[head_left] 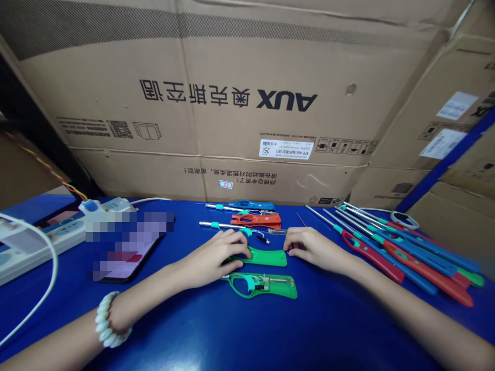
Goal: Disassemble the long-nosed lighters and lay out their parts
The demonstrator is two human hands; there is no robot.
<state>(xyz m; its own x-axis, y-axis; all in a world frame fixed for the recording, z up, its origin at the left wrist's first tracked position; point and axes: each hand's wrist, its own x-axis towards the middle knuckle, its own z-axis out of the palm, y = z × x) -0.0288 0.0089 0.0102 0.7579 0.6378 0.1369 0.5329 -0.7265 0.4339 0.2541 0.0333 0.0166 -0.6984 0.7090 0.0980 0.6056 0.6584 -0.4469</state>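
My left hand [222, 257], wearing a bead bracelet, grips the left end of an empty-looking green lighter casing half [268, 257] between thumb and fingers. Just beyond that casing's right end, my right hand [305, 247] is closed in a pinch; whatever its fingertips hold is hidden or too small to name. Nearer me lies another green casing half [292, 288] with a clear fuel tank, a teal trigger and wiring set in it. Behind the fingers rest a metal lighter tube [209, 224] with teal parts, a small black connector [263, 239] and a clear tank [276, 232].
Orange [257, 220] and blue [253, 204] lighter casings lie farther back. Several long-nosed lighters [406, 252] are piled at right beside a cable coil [404, 219]. At left are a phone [135, 247] and a power strip [69, 232]. A cardboard wall [216, 129] stands behind.
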